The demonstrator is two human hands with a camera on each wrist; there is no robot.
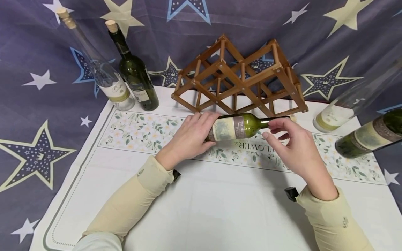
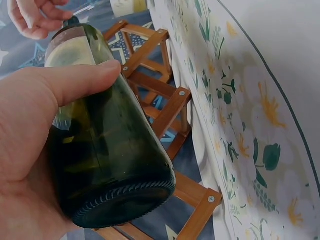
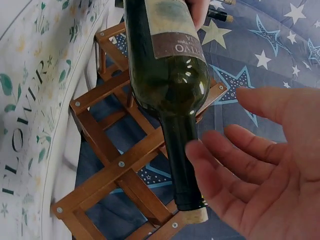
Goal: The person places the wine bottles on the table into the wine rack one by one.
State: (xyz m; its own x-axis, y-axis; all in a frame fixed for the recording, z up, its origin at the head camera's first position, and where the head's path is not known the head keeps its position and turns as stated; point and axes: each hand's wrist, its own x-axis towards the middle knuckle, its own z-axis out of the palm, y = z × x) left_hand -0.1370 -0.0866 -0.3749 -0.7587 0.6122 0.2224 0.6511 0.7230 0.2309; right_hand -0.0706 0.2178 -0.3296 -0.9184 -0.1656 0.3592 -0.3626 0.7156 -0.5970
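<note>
Corked green bottle (image 1: 242, 126): gripped sideways by left hand (image 1: 195, 134) before wooden rack (image 1: 243, 89); right hand (image 1: 294, 149) loosely parted beside neck (image 1: 264, 122). Racked: none seen. Four other bottles (image 1: 138, 78) left standing on surface (image 1: 220, 209).

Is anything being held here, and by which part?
Yes: the left fingers hold a corked green glass bottle by its lower body. The right fingers are beside its neck, not gripping it.

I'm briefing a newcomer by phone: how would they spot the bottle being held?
Find the wooden rack at the back of the white-covered table. Just in front of it, a green bottle is held sideways in the person's left grip. The four other bottles stand upright; this alone is on its side.
</note>
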